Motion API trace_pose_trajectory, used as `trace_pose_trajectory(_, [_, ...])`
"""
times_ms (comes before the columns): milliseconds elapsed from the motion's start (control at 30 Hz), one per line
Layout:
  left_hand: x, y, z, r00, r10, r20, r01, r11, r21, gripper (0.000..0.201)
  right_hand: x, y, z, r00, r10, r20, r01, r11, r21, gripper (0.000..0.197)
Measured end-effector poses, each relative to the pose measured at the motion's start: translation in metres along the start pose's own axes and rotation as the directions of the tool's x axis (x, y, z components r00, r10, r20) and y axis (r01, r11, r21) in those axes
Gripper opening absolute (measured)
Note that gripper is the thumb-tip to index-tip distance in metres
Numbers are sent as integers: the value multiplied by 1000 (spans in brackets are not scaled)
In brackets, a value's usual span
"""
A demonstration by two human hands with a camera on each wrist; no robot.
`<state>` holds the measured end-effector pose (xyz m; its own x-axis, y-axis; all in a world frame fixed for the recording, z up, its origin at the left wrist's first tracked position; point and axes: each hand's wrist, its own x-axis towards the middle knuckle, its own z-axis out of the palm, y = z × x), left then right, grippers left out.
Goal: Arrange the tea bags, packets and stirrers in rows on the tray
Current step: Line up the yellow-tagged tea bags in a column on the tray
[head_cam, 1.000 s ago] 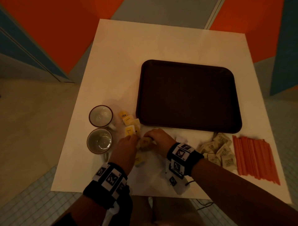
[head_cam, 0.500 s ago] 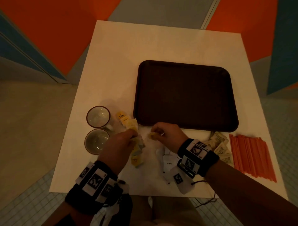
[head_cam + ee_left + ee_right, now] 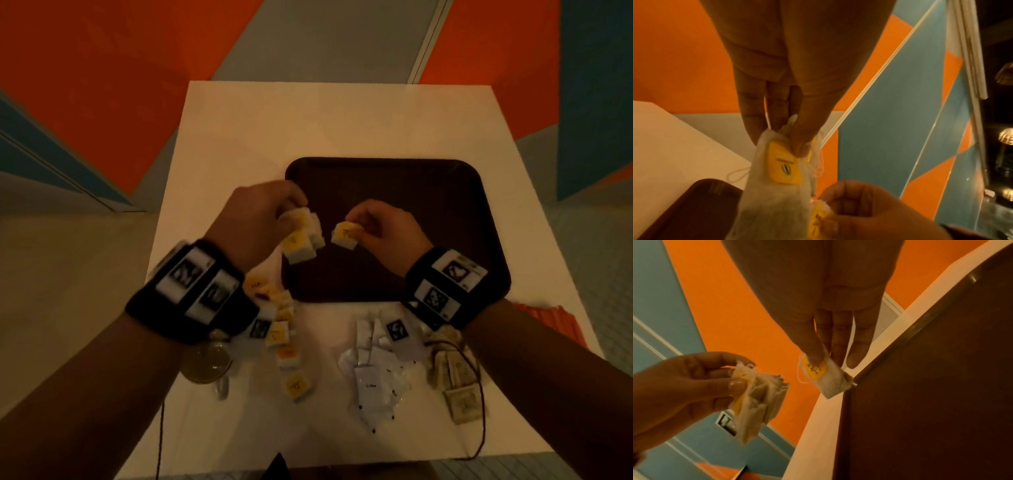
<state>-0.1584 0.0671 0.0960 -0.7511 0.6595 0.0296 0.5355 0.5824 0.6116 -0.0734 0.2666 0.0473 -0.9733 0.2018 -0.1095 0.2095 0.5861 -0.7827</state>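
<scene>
Behind both hands, on the white counter [image 3: 239, 137], lie loose tea bags [image 3: 286, 346] near the left wrist, white packets [image 3: 373, 380] and brown packets [image 3: 455, 383] near the right wrist, and orange stirrers [image 3: 548, 317] half hidden by the right forearm; a cup [image 3: 209, 365] sits under the left forearm; nothing lies on the brown tray [image 3: 428, 192] below the hands. Only the head view shows these heaps; the wrist views show the grips close up and orange and blue walls beyond. The left hand [image 3: 255, 217] is closed on a bunch of tea bags [image 3: 301, 236], pinched at their tops, hanging over the tray's left edge; the right hand [image 3: 383, 228] pinches a single tea bag [image 3: 346, 234] by its yellow tag between thumb and forefinger, the other fingers [image 3: 860, 345] straight, above the tray just beside the bunch.
</scene>
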Motion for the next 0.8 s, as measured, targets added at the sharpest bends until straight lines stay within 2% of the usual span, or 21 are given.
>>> trace_pose_trajectory(167, [105, -33, 30, 978, -131, 166, 116, 988, 99, 23, 58, 19, -2, 997, 75, 34, -71, 990, -122, 12])
trace_pose_trajectory(333, [169, -63, 53, 955, -190, 228, 157, 976, 153, 23, 100, 33, 4, 982, 118, 145, -98, 985, -140, 11])
trace_pose_trajectory(433, [190, -74, 67, 943, -190, 273, 142, 972, 186, 22, 119, 35, 11, 972, 119, 202, -98, 989, -114, 13])
trace_pose_trajectory(600, [211, -82, 70, 941, -144, 305, 90, 978, 186, 17, 142, 32, 25, 973, 71, 220, -49, 993, -103, 18])
trace_pose_trajectory(800, [214, -86, 66, 939, -123, 322, 81, 987, 140, 26, 161, 30, 40, 988, 37, 149, -19, 992, -124, 20])
